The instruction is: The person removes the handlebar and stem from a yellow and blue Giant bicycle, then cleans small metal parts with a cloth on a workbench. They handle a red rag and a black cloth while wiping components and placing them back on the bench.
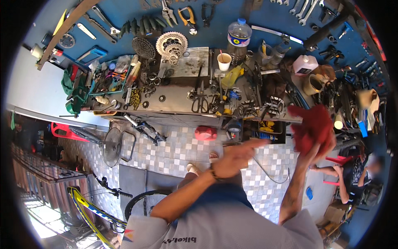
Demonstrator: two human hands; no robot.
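My right hand [326, 145] is closed on a crumpled red rag [311, 124], held up at the right end of the workbench's front edge. The rag covers part of the bench behind it and hides some of my fingers. My left hand [234, 159] is in front of my body with nothing in it, its fingers stretched out toward the right. A dark band circles the left wrist. Beyond the left hand, an open drawer [278, 139] with yellow and blue items shows under the bench.
The workbench [166, 97] carries scissors [200, 103], pedals [273, 106], a paper cup [224, 61], a large water bottle [239, 37] and sprockets. A yellow bicycle frame [85, 203] and a fan [112, 146] stand left. Another person [352, 174] sits at the right.
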